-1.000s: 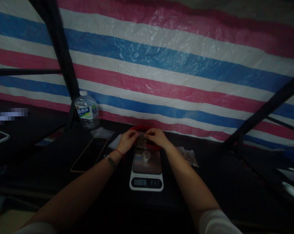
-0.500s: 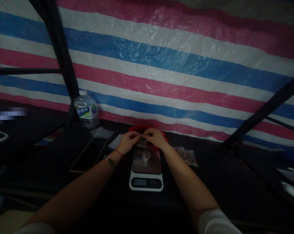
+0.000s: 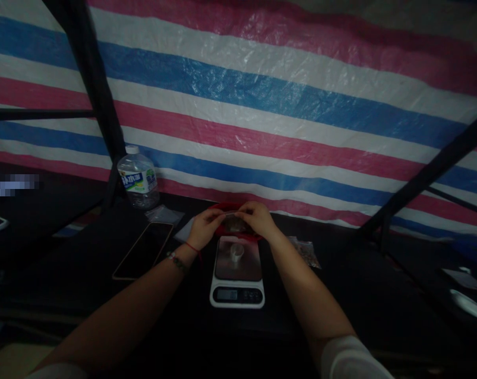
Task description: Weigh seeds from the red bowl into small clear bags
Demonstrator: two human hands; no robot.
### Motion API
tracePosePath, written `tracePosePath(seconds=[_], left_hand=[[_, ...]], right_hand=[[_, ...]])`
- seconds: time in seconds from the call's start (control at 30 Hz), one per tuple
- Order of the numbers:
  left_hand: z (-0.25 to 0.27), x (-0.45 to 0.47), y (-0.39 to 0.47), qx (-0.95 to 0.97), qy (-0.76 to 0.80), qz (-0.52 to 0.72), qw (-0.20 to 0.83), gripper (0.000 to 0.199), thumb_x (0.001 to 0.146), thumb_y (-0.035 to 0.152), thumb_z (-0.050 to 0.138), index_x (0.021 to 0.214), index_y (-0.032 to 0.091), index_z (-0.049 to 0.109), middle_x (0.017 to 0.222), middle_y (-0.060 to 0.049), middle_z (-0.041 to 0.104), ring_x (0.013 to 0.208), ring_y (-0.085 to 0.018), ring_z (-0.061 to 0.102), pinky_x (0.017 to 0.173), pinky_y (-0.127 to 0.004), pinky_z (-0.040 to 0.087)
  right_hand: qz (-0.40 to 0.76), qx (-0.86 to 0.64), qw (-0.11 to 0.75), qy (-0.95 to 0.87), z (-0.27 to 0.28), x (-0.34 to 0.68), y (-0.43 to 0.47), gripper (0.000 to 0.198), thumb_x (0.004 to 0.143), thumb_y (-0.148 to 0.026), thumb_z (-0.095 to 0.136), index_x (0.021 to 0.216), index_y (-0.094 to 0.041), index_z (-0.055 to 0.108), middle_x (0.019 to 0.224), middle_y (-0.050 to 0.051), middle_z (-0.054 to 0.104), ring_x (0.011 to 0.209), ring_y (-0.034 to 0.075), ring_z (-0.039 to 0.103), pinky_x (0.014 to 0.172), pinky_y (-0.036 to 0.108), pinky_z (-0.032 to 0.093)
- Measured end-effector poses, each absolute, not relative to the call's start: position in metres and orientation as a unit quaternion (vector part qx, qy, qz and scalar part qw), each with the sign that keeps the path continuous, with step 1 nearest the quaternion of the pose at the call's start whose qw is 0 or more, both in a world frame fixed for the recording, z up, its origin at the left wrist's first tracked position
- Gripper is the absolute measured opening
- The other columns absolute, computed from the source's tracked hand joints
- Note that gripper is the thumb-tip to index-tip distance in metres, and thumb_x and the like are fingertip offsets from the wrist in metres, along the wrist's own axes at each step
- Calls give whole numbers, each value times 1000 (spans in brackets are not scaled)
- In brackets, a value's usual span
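Observation:
My left hand [image 3: 204, 227] and my right hand [image 3: 261, 219] pinch the top edge of a small clear zip bag [image 3: 234, 223], one at each end. Dark brownish bits seem to lie in the bag, though the dim light hides what they are. Behind and below it shows the rim of a red basin [image 3: 222, 206]. Nearer me stands a white digital kitchen scale [image 3: 237, 301] with its display lit. On its metal plate sits a small clear cup [image 3: 236, 253]. To the right of my right wrist lie filled clear bags [image 3: 309, 253].
A phone [image 3: 144, 251] lies left of my left forearm. Behind it are clear plastic bags [image 3: 165, 215] and a large clear bottle [image 3: 139, 181]. Dark frame posts [image 3: 92, 73] lean at both sides, and a striped plastic sheet [image 3: 262, 126] hangs behind the black table.
My hands have moved slightly apart along the bag's top edge, and the right hand sits a little higher. More of the bag and the scale plate's back edge shows.

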State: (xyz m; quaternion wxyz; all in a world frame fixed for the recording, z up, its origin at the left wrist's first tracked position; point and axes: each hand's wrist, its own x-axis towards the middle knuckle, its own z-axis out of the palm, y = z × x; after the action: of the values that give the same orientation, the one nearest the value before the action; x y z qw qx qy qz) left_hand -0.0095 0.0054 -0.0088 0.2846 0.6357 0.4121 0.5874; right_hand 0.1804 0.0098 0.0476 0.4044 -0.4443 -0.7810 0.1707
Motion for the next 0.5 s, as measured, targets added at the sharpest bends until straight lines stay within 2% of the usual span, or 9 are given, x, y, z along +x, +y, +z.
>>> tracePosePath(seconds=[0.1, 0.2, 0.27, 0.37, 0.5], left_hand=[[-14, -14, 13, 593, 419, 623, 290, 28, 76, 41, 64, 83, 15, 70, 83, -6, 72, 74, -17, 66, 72, -28, 54], [-17, -18, 17, 562, 432, 648, 279, 30, 74, 43, 65, 82, 14, 69, 82, -7, 71, 73, -16, 65, 70, -28, 53], [-17, -19, 17, 550, 431, 661, 274, 30, 75, 44, 63, 78, 14, 67, 78, -6, 70, 71, -15, 63, 69, -27, 52], [-16, -20, 17, 527, 418, 684, 285, 35, 82, 45, 53, 67, 15, 63, 67, -5, 65, 63, -14, 60, 62, -25, 49], [-17, -21, 18, 496, 420, 706, 281, 47, 88, 47, 42, 54, 17, 55, 54, -2, 55, 51, -11, 50, 53, -24, 43]], right_hand=[[186, -464, 448, -741, 68, 199, 7, 13, 75, -28, 66, 73, -17, 72, 73, 2, 68, 68, 14, 59, 64, 25, 42], [189, -512, 523, -655, 87, 226, 1, 25, 68, -39, 71, 62, -16, 66, 58, 0, 61, 55, 13, 51, 56, 24, 39], [180, -522, 557, -620, 91, 246, -6, 28, 66, -43, 73, 62, -15, 66, 54, -2, 57, 52, 11, 47, 53, 24, 36], [199, -559, 526, -609, 80, 276, -24, 36, 71, -50, 68, 70, -15, 69, 50, -2, 54, 47, 11, 43, 49, 24, 32], [223, -607, 477, -595, 47, 310, -47, 41, 69, -55, 69, 65, -14, 67, 51, 0, 55, 47, 11, 44, 48, 24, 32]])
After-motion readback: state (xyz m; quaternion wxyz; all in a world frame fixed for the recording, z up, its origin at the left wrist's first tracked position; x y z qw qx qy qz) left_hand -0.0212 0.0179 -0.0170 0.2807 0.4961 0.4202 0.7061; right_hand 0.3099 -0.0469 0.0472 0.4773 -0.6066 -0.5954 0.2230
